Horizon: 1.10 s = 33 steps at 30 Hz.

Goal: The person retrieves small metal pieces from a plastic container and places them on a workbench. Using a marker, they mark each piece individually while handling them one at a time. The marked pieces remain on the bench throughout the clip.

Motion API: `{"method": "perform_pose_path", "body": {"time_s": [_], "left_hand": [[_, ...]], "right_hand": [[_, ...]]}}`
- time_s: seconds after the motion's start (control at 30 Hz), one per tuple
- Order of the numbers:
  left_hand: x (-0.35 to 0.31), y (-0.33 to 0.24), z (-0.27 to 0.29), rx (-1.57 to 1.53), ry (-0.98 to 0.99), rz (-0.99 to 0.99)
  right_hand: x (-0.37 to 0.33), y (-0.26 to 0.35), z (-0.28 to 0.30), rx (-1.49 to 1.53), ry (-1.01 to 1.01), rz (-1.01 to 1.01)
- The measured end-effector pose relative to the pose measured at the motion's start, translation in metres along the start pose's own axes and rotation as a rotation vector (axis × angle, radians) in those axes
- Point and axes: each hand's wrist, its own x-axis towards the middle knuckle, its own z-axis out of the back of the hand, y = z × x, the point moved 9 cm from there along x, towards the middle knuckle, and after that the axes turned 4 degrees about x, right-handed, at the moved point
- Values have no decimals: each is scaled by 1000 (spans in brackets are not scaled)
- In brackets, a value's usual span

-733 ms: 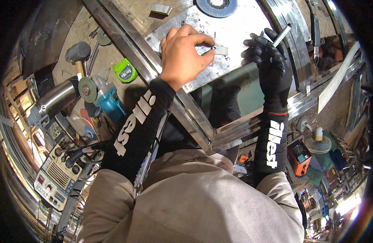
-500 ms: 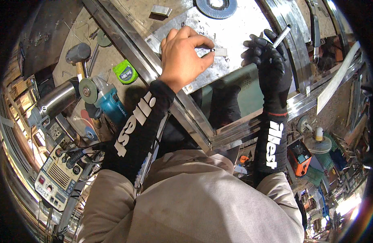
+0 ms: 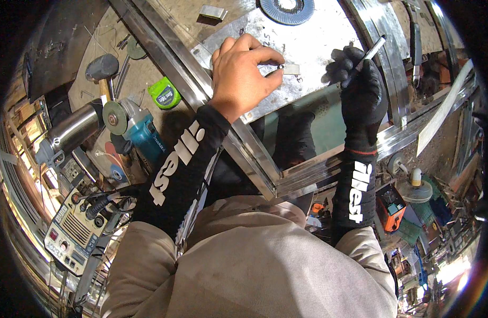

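My bare left hand [image 3: 246, 71] rests over a pale metal sheet [image 3: 318, 32] with dark handwritten marks. Its thumb and index finger pinch together around something small with a dark end, mostly hidden by the fingertips. Right beside those fingertips lies a small flat metal piece [image 3: 291, 69]. My right hand [image 3: 360, 79], in a black glove, is raised over the sheet's right side. A slim silver marker pen [image 3: 375, 49] is gripped in it, slanting up to the right with a dark end on top.
Steel frame bars [image 3: 172, 58] border the sheet. A flap disc [image 3: 287, 8] and a metal offcut [image 3: 212, 12] lie beyond. At left are a green tape measure [image 3: 164, 94], an angle grinder [image 3: 135, 127], a mallet [image 3: 102, 69] and a welding machine [image 3: 77, 230].
My right hand has shifted slightly to the right with the marker pen, and its fingers have curled differently around it. My left hand stays almost in place, still pinching.
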Motion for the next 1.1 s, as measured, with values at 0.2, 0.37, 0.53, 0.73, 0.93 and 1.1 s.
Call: {"method": "perform_pose_path", "body": {"time_s": [0.2,0.37,0.53,0.73,0.93,1.1], "left_hand": [[-1,-3,3,31,-29,-37],[0,-2,3,19,-18,-22],[0,2,-1,-24,16,23],[0,-3,5,31,-50,-48],[-2,-4,5,27,-87,-69],[-1,2,1,1,-54,-30]], "right_hand": [[-8,-3,2,129,-57,-69],[-8,-2,2,316,137,-68],[-19,18,16,-668,-45,323],[-7,-2,5,431,-2,-17],[-4,3,-19,521,160,-27],[-3,0,-31,784,244,-79]]}}
